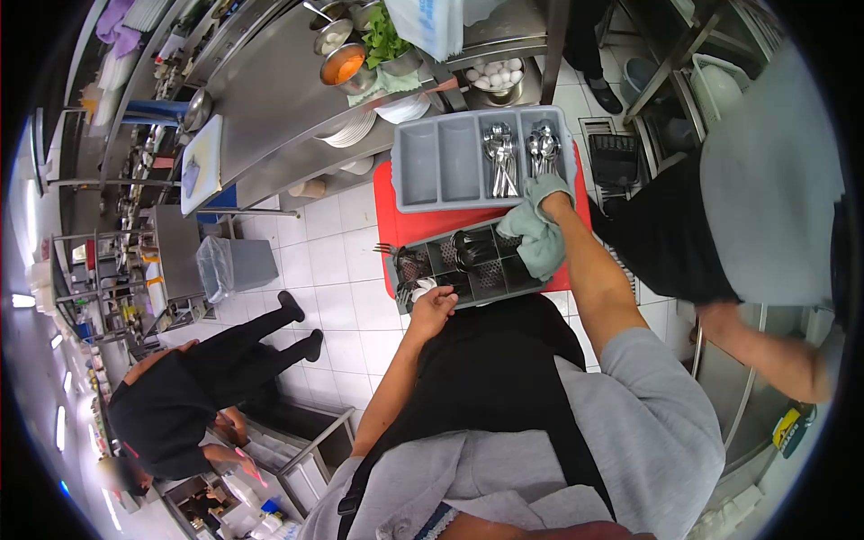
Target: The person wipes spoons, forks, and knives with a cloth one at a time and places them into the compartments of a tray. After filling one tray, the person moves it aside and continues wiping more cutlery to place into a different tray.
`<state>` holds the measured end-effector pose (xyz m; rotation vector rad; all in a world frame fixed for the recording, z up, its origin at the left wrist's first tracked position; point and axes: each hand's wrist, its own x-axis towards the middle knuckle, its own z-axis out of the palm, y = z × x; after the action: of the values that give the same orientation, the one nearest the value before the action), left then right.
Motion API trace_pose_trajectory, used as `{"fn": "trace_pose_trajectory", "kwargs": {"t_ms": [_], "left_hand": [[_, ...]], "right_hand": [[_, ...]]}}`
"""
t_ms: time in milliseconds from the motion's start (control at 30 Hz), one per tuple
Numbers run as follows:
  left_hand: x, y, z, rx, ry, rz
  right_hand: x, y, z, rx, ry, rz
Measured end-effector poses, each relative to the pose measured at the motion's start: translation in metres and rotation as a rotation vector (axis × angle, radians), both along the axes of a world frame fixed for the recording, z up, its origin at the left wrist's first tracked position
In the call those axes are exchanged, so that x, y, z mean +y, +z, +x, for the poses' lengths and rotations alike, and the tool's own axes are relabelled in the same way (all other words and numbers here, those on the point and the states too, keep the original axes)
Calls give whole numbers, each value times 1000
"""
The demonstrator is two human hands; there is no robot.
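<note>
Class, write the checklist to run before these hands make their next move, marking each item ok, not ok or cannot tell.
1. Gray tray resting on red surface: ok.
2. Cutlery inside the tray's compartments: ok.
3. Green cloth in right hand: ok.
4. Dark divided bin emptied: not ok, utensils remain.
5. Left hand gripping a utensil: cannot tell.
6. Right side free of people: not ok, co-worker close.
</note>
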<state>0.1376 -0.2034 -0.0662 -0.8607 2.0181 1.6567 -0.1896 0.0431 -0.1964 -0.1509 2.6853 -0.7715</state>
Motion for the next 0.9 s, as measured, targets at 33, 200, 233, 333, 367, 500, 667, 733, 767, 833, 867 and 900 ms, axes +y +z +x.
{"fn": "trace_pose_trajectory", "kwargs": {"t_ms": [33, 200, 233, 333, 367, 500, 667, 733, 767, 833, 867, 900], "left_hand": [[1, -1, -2, 24, -10, -6], [5, 4, -9, 49, -67, -18], [7, 3, -4, 57, -62, -12], [7, 6, -3, 46, -78, -51], [8, 9, 0, 24, -99, -64], [10, 16, 5, -49, -27, 9], [3, 25, -9, 74, -147, -181], [1, 1, -17, 280, -91, -398], [2, -7, -27, 366, -62, -514], [21, 9, -61, 393, -16, -627], [26, 9, -76, 415, -22, -668], [27, 9, -83, 447, -28, -710]], "right_hand": [[2, 0, 4, 46, 21, -19], [10, 29, 22, -1, -348, 57], [10, 18, 22, -2, -339, 70], [4, 1, 2, -3, -174, 8], [6, -3, -1, -14, -107, -22], [13, -32, -10, 43, 42, 13], [37, 44, 37, 13, 142, -318], [53, 72, 77, -18, 112, -653], [56, 93, 94, -48, 141, -773], [57, 136, 122, -187, 138, -937], [56, 158, 133, -296, 104, -979], [55, 177, 139, -336, 113, -992]]}}
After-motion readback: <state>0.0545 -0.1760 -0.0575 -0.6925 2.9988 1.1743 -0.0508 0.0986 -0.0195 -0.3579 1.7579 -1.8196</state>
